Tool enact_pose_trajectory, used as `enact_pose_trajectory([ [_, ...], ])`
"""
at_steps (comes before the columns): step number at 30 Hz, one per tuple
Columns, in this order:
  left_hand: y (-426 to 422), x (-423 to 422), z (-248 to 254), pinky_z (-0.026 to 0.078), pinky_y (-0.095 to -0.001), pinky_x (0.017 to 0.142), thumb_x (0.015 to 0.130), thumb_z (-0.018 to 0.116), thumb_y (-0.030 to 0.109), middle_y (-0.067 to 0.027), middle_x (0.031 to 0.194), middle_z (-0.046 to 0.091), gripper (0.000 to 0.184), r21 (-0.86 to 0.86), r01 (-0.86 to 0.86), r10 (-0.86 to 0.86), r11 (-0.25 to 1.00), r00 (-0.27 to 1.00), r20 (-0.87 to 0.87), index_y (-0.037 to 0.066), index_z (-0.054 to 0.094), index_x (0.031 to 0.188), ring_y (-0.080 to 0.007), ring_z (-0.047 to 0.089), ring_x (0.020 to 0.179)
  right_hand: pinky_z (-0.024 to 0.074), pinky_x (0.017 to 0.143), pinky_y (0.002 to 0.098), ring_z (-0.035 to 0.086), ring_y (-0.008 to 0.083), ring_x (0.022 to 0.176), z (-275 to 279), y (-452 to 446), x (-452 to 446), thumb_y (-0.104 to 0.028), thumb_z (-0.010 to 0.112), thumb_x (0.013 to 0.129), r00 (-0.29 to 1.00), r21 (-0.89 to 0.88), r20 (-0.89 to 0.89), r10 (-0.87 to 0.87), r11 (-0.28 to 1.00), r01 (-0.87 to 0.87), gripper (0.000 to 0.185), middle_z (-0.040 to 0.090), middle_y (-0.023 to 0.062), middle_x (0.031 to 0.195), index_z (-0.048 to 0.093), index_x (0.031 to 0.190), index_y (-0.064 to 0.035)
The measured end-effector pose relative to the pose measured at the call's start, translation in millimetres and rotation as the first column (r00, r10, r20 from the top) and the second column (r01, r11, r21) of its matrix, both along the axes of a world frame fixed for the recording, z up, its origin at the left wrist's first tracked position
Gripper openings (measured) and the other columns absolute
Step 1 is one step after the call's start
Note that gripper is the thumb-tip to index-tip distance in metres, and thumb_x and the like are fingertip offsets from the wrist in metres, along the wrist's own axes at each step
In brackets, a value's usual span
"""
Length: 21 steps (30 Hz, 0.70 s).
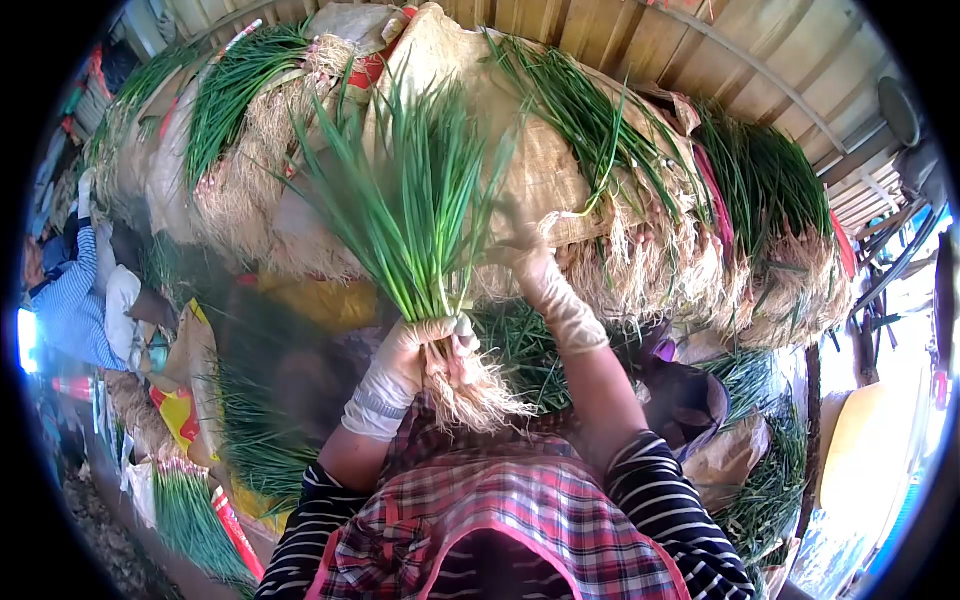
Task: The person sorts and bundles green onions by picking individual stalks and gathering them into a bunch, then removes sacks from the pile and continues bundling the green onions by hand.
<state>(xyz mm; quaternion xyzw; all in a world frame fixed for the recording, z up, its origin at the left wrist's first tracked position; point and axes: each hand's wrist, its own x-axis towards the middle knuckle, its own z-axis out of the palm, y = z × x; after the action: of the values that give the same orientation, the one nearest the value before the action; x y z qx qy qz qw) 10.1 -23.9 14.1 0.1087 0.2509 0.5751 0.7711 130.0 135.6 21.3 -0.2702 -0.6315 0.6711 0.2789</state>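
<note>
No legible text, labels, brands, numbers or signs in view.

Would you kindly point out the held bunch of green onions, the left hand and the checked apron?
Bunch of green onions (420, 225): head view, on its green leaves.
Left hand (405, 350): head view, on the middle of the gloved hand.
Checked apron (530, 492): head view, on its plaid cloth.

- Far side, opposite me: tan sacking (520, 190) spread over a raised support; underlying structure hidden from me.
- On it, left: onion bundle (245, 100), leaves hanging toward me.
- On it, right of centre: loose onion heap (590, 115), roots overhanging the near edge.
- Far right: darker onion pile (765, 180), roots toward me.
</note>
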Motion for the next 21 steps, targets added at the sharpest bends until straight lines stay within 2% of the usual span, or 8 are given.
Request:
enact_pose_trajectory([
  [1, -0.2, -1.2, 0.7, 0.044, -0.0352, 0.055, 0.076, 0.063, 0.022, -0.0046, 0.066, 0.047, 0.023, 0.023, 0.010, -0.010, 1.000, 1.000, 0.013, 0.003, 0.052, 0.083, -0.0188, 0.047, 0.062, 0.0504, 0.069, 0.0292, 0.056, 0.0182, 0.078, -17.1, 0.7, -10.6, -0.007, 0.055, 0.077, 0.957, -0.100, -0.288, 0.032, 0.993, -0.063, 0.078, 0.050, 0.0128, 0.112, 0.008, 0.138, -0.0131],
  [3, -3.8, -5.6, 3.0, 0.043, -0.0349, 0.055, 0.076, 0.063, 0.022, -0.0048, 0.067, 0.047, 0.023, -0.004, -0.031, 0.031, 1.000, 1.000, -0.004, 0.003, 0.052, 0.082, -0.0189, 0.047, 0.062, 0.0486, 0.061, 0.0265, 0.055, 0.0147, 0.066, -23.7, -19.2, -17.6, -0.016, 0.060, 0.075, 0.877, -0.347, -0.454, 0.159, 0.875, -0.338, 0.082, 0.044, 0.0117, 0.120, 0.007, 0.138, -0.0119],
  [8, -10.2, -11.6, -0.5, 0.042, -0.0339, 0.054, 0.075, 0.064, 0.021, -0.0050, 0.067, 0.048, 0.023, -0.044, -0.038, 0.039, 0.998, 0.999, 0.008, 0.003, 0.052, 0.082, -0.0188, 0.048, 0.064, 0.0466, 0.076, 0.0313, 0.059, 0.0214, 0.079, -31.7, -19.7, -6.3, -0.023, 0.064, 0.076, 0.905, -0.465, -0.424, 0.033, 0.850, -0.249, 0.086, 0.031, 0.0148, 0.134, 0.006, 0.138, -0.0061],
  [12, -2.9, -7.6, -2.3, 0.046, -0.0374, 0.057, 0.075, 0.063, 0.016, -0.0081, 0.069, 0.050, 0.022, -0.064, -0.119, 0.113, 0.991, 0.990, -0.086, 0.000, 0.053, 0.084, -0.0211, 0.049, 0.068, 0.0383, 0.091, 0.0317, 0.048, 0.0284, 0.110, -18.2, -28.3, -10.5, -0.027, 0.063, 0.078, 0.892, -0.001, -0.059, 0.448, 0.894, -0.449, 0.081, 0.028, 0.0158, 0.137, 0.011, 0.137, -0.0049],
  [13, -2.2, -7.3, -3.3, 0.047, -0.0391, 0.058, 0.075, 0.063, 0.016, -0.0089, 0.069, 0.051, 0.021, -0.108, -0.176, 0.161, 0.978, 0.978, -0.133, -0.001, 0.053, 0.083, -0.0221, 0.050, 0.070, 0.0386, 0.091, 0.0307, 0.047, 0.0227, 0.112, -11.3, -28.0, -3.9, -0.023, 0.061, 0.080, 0.831, 0.195, 0.445, 0.333, 0.870, -0.453, 0.065, 0.039, 0.0160, 0.131, 0.028, 0.133, -0.0055],
  [15, -3.0, -15.4, -16.3, 0.049, -0.0425, 0.059, 0.076, 0.062, 0.016, -0.0100, 0.070, 0.051, 0.020, -0.078, -0.102, 0.093, 0.992, 0.990, -0.107, -0.002, 0.053, 0.082, -0.0244, 0.052, 0.071, 0.0402, 0.090, 0.0299, 0.052, 0.0196, 0.105, -5.2, -25.4, -1.7, -0.017, 0.058, 0.082, 0.705, 0.455, 0.707, 0.062, 0.722, -0.520, 0.040, 0.054, 0.0162, 0.114, 0.048, 0.119, -0.0058],
  [18, -5.0, -10.4, -4.3, 0.049, -0.0386, 0.056, 0.076, 0.061, 0.016, -0.0101, 0.071, 0.052, 0.019, -0.068, -0.114, 0.102, 0.991, 0.982, -0.161, -0.001, 0.054, 0.080, -0.0232, 0.052, 0.064, 0.0421, 0.090, 0.0386, 0.054, 0.0189, 0.099, 7.4, 69.1, 47.5, -0.019, 0.050, 0.086, 0.635, -0.019, 0.710, 0.303, 0.910, -0.414, 0.028, 0.053, 0.0175, 0.110, 0.051, 0.111, -0.0066],
  [21, -8.6, -13.9, -4.9, 0.047, -0.0311, 0.051, 0.078, 0.060, 0.018, -0.0053, 0.067, 0.050, 0.021, 0.047, -0.058, 0.057, 0.997, 0.998, 0.032, 0.001, 0.053, 0.088, -0.0162, 0.049, 0.059, 0.0470, 0.073, 0.0294, 0.057, 0.0136, 0.087, 0.3, 40.2, 71.1, -0.019, 0.052, 0.084, 0.386, 0.298, 0.923, -0.004, 0.641, -0.707, 0.019, 0.060, 0.0064, 0.096, 0.058, 0.099, -0.0094],
])
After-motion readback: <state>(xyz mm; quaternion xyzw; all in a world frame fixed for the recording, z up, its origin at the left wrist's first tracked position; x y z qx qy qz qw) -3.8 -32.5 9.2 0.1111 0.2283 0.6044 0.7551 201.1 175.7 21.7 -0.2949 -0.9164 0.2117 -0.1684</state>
